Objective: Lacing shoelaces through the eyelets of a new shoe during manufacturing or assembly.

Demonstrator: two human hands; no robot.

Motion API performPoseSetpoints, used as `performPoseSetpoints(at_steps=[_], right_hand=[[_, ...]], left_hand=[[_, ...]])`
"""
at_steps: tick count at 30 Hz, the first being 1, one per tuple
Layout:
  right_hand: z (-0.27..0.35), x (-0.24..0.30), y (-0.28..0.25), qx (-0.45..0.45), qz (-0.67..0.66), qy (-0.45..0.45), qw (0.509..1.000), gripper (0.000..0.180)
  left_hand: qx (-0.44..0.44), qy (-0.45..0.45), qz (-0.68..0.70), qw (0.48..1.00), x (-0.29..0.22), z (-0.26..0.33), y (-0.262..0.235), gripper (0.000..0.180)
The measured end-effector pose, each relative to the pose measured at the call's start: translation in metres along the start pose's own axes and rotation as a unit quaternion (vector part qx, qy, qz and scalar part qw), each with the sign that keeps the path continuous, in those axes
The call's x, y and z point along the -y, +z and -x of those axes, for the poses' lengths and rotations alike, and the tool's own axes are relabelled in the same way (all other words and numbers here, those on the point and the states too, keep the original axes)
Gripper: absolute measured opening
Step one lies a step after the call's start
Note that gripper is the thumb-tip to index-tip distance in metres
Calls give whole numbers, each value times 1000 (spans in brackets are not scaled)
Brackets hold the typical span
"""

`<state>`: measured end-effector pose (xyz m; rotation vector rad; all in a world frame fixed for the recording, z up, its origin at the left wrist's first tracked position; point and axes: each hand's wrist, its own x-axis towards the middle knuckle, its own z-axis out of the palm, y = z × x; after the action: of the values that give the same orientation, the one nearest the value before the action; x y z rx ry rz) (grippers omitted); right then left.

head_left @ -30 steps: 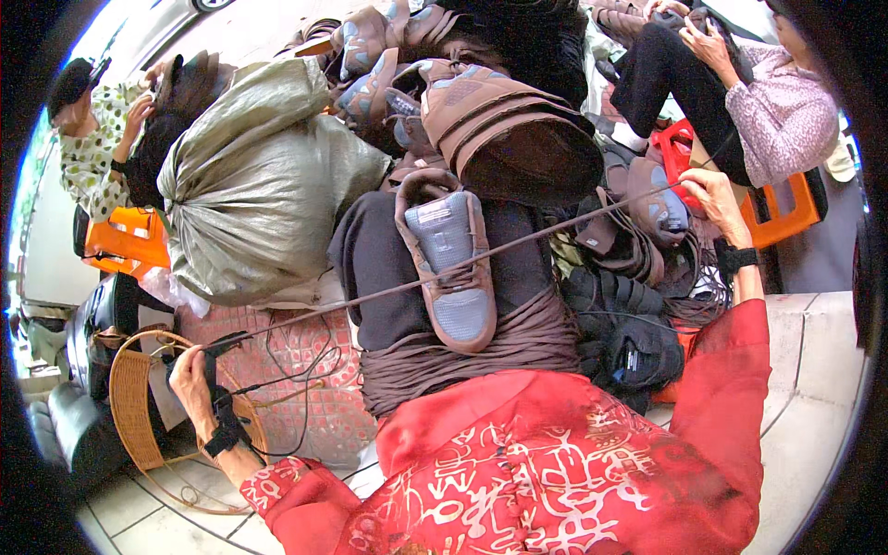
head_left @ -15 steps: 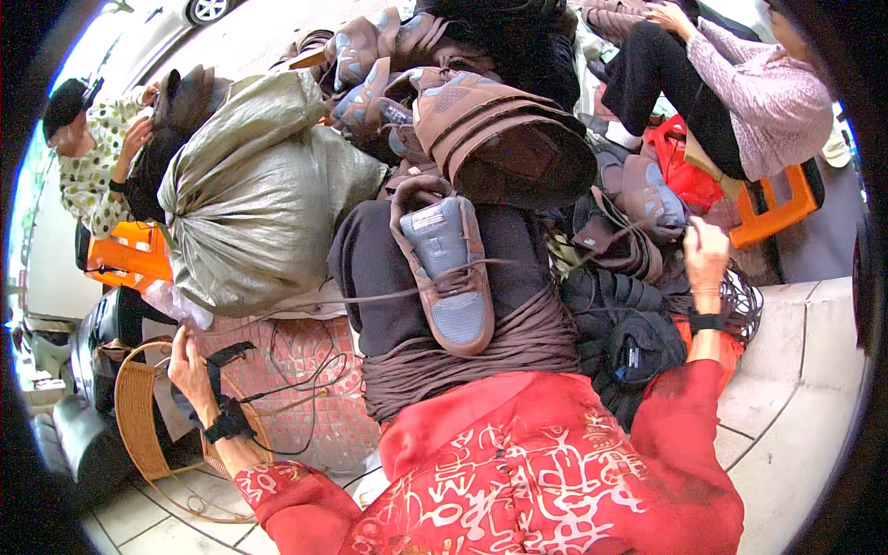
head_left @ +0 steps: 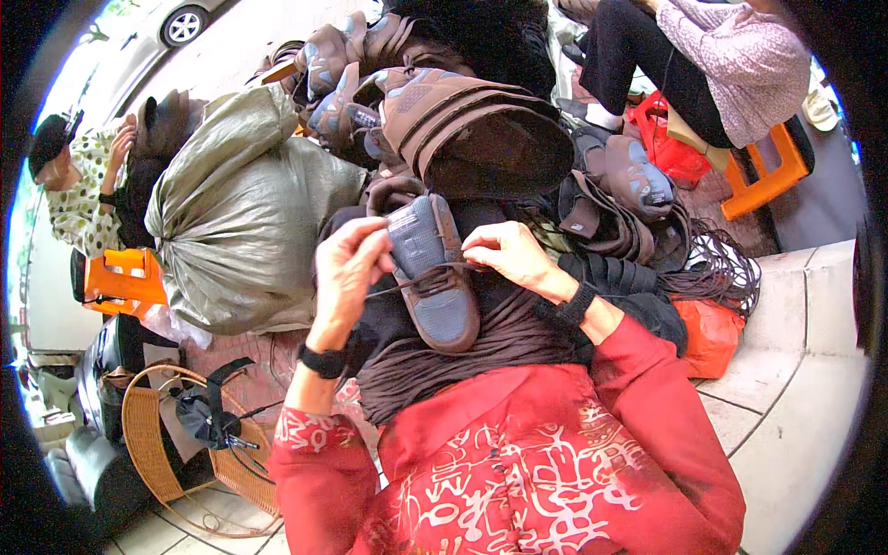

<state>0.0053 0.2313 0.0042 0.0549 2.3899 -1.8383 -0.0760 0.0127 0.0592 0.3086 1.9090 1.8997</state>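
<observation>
On lap, shoe (head_left: 433, 274) between left hand (head_left: 346, 266), right hand (head_left: 508, 256).

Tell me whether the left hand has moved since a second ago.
Yes. The left hand has come up and inward from beside the wicker basket to the brown shoe on the lap, where it pinches the lace.

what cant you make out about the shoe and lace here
Head view only:
- Lace ends: pinched inside the left hand and right hand.
- Shoe eyelets: too small to count.
- Shoe's sole: faces down, on the lap.
- Shoe's toe: hidden behind both hands.
</observation>
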Motion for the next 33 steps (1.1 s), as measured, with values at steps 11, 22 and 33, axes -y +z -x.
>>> performPoseSetpoints(at_steps=[11, 22, 33], right_hand=[[-3, 4, 0, -4, 120, -8, 993, 13], [-5, 21, -5, -72, 155, -51, 984, 21], [-27, 40, 42, 1, 370, -343, 863, 23]], left_hand=[[59, -40, -137, 988, 22, -6, 48, 14], [-47, -15, -72, 996, 25, 12, 17, 16], [-49, 109, -289, 950, 64, 32, -6, 12]])
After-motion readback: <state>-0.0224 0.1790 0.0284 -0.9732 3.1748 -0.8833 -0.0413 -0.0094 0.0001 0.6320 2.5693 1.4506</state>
